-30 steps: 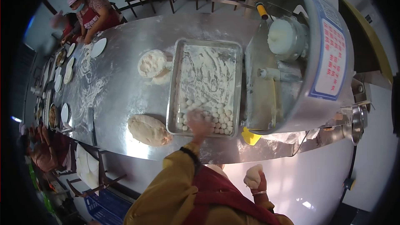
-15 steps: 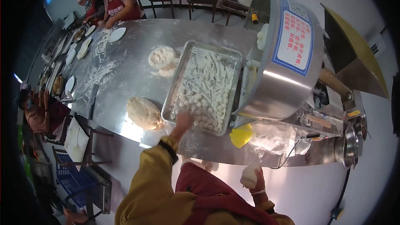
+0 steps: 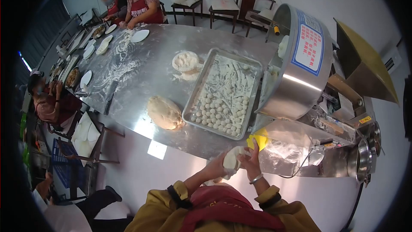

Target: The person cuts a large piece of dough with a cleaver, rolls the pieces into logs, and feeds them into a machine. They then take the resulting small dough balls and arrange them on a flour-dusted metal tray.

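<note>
A pale lump of dough is held between both hands, just off the table's front edge. My left hand is closed around its left side. My right hand grips the right side, one finger pointing up beside a yellow plastic sheet on the table. Ahead of the hands stands a floured metal tray with many small dough balls grouped at its near end. A large mound of dough rests left of the tray.
Behind the mound sits a bowl of flour. A steel machine stands right of the tray. A dark-handled knife lies at left. Co-workers sit along the far-left side near white plates. Metal bowls are at far right.
My left hand has come back from the dough balls in the tray to the lump of dough. My right hand has raised that lump from low on the right to the middle.
</note>
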### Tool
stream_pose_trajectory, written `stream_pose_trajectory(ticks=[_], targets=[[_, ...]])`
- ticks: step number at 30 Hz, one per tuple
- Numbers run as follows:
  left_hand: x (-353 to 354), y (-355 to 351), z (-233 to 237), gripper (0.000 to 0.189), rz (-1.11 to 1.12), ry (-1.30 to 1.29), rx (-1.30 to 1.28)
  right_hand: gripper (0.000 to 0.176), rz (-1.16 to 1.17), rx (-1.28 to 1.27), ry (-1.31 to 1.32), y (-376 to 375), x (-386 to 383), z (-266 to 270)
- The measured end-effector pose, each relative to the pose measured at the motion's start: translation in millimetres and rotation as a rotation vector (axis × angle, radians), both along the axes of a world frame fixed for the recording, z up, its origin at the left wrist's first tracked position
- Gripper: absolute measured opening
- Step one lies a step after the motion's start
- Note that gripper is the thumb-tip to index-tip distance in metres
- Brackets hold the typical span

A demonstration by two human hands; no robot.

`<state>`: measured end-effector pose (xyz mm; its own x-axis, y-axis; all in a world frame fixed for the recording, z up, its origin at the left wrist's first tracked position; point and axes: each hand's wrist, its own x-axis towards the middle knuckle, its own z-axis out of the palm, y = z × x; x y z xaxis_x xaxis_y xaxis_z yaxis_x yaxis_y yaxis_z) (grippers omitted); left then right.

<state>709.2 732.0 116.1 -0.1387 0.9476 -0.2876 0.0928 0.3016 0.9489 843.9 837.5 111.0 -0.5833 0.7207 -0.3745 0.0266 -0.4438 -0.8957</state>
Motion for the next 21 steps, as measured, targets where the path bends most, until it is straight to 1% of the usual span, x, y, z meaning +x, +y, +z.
stream_pose_trajectory(ticks=[1, 2, 3, 4, 6, 7, 8, 9, 10, 11, 13, 14, 15, 16, 17, 18, 20, 21], targets=[[-3, -8, 3, 0.092, -0.031, 0.145, 0.028, 0.061, 0.169, 0.189, -0.069, -2, -1, 4], [-5, -14, 27, 0.092, -0.055, 0.060, -0.064, 0.059, 0.337, 0.378, -0.142, -5, -1, 7], [-5, -23, 36, 0.092, -0.053, 0.091, -0.033, 0.057, 0.497, 0.570, -0.222, -10, -1, 14], [-7, -32, 41, 0.092, -0.053, 0.121, 0.004, 0.051, 0.498, 0.481, -0.256, -13, 1, 29], [-5, -45, 39, 0.091, -0.073, 0.162, 0.135, 0.044, 0.481, 0.569, -0.292, -19, 7, 70], [-7, -47, 45, 0.091, -0.061, 0.032, 0.189, 0.041, 0.451, 0.625, -0.318, -18, 12, 92], [-8, -50, 59, 0.090, -0.059, -0.106, 0.242, 0.038, 0.396, 0.717, -0.277, -14, 21, 115], [-10, -53, 67, 0.090, -0.060, -0.249, 0.285, 0.038, 0.278, 0.787, -0.241, -7, 32, 140], [-17, -57, 67, 0.091, -0.020, -0.153, 0.296, 0.039, 0.164, 0.854, -0.200, 3, 44, 169], [-25, -61, 66, 0.092, 0.028, -0.052, 0.305, 0.039, -0.010, 0.855, -0.216, 14, 55, 203], [-33, -70, 72, 0.090, 0.107, -0.055, 0.253, 0.041, -0.461, 1.200, -0.501, 34, 71, 275], [-37, -73, 73, 0.089, 0.158, -0.053, 0.221, 0.046, -0.551, 1.275, -0.271, 61, 81, 298], [-39, -77, 72, 0.087, 0.176, -0.058, 0.216, 0.047, -0.754, 1.567, -0.404, 86, 90, 320], [-41, -81, 69, 0.085, 0.201, -0.067, 0.207, 0.046, -0.833, 1.510, -0.278, 99, 87, 347], [-41, -84, 68, 0.084, 0.232, -0.075, 0.196, 0.044, -0.895, 1.593, -0.181, 127, 91, 363], [-40, -84, 65, 0.081, 0.246, -0.071, 0.221, 0.044, -0.960, 1.718, -0.250, 157, 98, 377], [-45, -89, 50, 0.077, 0.297, -0.057, 0.251, 0.049, -1.014, 1.743, -0.447, 205, 102, 396], [-47, -91, 45, 0.076, 0.306, -0.024, 0.256, 0.053, -0.895, 1.745, -0.529, 226, 105, 400]])
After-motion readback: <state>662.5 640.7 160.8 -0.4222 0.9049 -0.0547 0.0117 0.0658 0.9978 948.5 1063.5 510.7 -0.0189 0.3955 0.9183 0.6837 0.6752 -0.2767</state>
